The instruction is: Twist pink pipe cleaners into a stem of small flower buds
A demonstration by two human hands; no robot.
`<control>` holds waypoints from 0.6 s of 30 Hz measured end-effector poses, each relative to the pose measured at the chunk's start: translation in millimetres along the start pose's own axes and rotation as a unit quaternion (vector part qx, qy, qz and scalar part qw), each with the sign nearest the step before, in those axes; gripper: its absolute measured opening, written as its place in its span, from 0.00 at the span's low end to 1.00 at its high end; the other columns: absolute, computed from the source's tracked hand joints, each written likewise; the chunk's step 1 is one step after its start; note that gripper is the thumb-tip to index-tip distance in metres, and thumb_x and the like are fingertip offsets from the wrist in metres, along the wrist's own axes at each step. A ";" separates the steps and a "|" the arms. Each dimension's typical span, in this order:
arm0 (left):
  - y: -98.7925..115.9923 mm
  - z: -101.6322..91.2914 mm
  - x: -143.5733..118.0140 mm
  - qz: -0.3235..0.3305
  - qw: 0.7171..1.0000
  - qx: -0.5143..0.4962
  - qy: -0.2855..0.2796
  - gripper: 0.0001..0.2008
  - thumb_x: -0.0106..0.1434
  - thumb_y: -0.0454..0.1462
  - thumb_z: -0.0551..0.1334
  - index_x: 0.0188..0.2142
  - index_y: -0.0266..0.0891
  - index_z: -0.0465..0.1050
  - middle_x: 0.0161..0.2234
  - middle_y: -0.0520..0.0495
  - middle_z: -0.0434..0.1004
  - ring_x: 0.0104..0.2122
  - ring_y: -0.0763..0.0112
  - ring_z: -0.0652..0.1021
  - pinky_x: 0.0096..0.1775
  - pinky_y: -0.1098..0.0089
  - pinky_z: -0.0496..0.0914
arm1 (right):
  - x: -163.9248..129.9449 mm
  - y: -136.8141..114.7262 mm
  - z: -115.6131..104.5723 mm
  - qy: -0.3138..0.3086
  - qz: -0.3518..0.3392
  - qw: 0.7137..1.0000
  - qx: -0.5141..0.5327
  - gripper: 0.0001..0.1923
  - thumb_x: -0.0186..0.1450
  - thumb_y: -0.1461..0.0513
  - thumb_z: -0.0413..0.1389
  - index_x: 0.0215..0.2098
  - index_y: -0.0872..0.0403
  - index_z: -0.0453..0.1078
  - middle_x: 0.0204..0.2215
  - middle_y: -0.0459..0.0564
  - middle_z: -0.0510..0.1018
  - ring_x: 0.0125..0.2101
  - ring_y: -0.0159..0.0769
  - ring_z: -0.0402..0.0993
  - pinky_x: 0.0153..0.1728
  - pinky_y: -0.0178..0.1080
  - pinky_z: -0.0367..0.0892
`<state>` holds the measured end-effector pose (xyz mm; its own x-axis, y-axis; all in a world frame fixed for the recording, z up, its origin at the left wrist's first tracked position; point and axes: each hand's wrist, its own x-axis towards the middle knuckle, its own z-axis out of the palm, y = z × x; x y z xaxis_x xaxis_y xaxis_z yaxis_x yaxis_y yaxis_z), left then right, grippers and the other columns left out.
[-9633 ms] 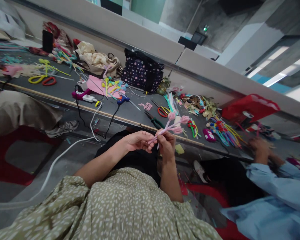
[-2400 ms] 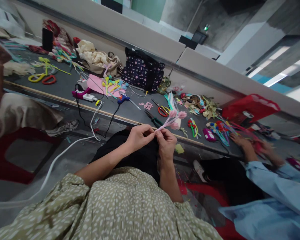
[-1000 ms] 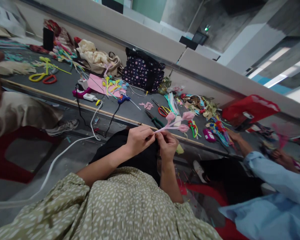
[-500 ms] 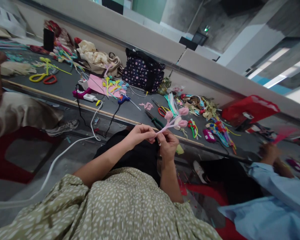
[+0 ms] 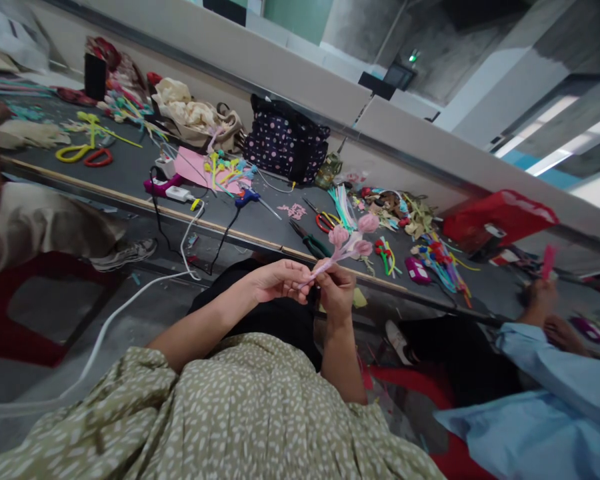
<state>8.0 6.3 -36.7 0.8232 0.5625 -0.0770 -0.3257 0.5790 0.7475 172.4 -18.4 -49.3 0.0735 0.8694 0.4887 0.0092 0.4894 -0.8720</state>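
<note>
Both of my hands meet in front of my lap, just below the front edge of the dark table (image 5: 130, 180). My left hand (image 5: 276, 280) pinches the lower end of a bundle of pink pipe-cleaner flowers (image 5: 350, 239). My right hand (image 5: 336, 291) grips the same stems right beside it. Three fluffy pink heads stick up and to the right over the table edge. Green-handled pliers (image 5: 307, 241) lie on the table just behind my hands.
Red scissors (image 5: 324, 222), a blue glue gun (image 5: 247, 197), a power strip (image 5: 179, 195), a dotted bag (image 5: 286, 141) and heaps of coloured pipe cleaners (image 5: 443, 260) cover the table. A person in a blue sleeve (image 5: 545, 373) works at my right, another person (image 5: 35, 220) at my left.
My hands have shifted slightly down and the flower bundle has tilted more upright. The person on the right has lifted a hand holding a pink piece.
</note>
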 end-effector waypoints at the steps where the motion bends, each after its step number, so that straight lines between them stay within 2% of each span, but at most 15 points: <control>1: -0.3 0.0 0.2 0.007 1.000 0.004 0.008 0.10 0.49 0.37 0.72 0.28 0.32 0.75 0.21 0.48 0.76 0.21 0.75 0.76 0.33 0.69 0.75 | 0.1 -0.4 0.3 -0.002 0.000 1.000 0.000 0.12 0.55 0.54 0.63 0.22 0.53 0.71 0.22 0.44 0.72 0.24 0.33 0.68 0.27 0.37 0.66; 7: -0.8 1.9 -1.0 0.058 0.996 0.056 0.037 0.11 0.50 0.38 0.71 0.30 0.32 0.77 0.25 0.45 0.79 0.24 0.73 0.78 0.33 0.70 0.75 | 0.4 -1.4 -0.1 0.008 -0.011 1.000 0.027 0.08 0.55 0.57 0.63 0.25 0.52 0.73 0.24 0.45 0.74 0.24 0.32 0.69 0.26 0.36 0.65; 11: 0.2 6.8 -2.3 0.103 0.988 0.104 0.055 0.13 0.51 0.41 0.71 0.29 0.32 0.77 0.24 0.45 0.78 0.23 0.72 0.78 0.33 0.71 0.73 | 1.4 -2.3 -0.5 -0.009 -0.031 0.998 0.049 0.05 0.57 0.59 0.63 0.26 0.52 0.74 0.23 0.44 0.75 0.23 0.31 0.69 0.26 0.35 0.64; 15: 0.1 11.3 -1.7 0.175 0.968 0.154 0.096 0.13 0.50 0.41 0.71 0.27 0.32 0.77 0.21 0.46 0.77 0.22 0.73 0.76 0.31 0.71 0.71 | 1.2 -0.2 -0.4 0.009 -0.033 0.999 0.041 0.07 0.56 0.58 0.63 0.25 0.52 0.72 0.23 0.44 0.75 0.22 0.31 0.69 0.25 0.35 0.64; 18: -0.5 13.9 -0.9 0.236 0.944 0.195 0.126 0.12 0.52 0.41 0.70 0.27 0.32 0.76 0.21 0.47 0.76 0.22 0.74 0.75 0.30 0.73 0.69 | 0.3 1.8 0.8 0.041 -0.003 0.999 0.016 0.08 0.56 0.58 0.63 0.25 0.53 0.72 0.23 0.43 0.75 0.21 0.29 0.68 0.23 0.34 0.64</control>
<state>13.9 -2.7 -27.8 0.4765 0.8541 0.2085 -0.3923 -0.0057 0.9198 171.7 -17.2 -50.7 0.1557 0.8582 0.4891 -0.0216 0.4980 -0.8669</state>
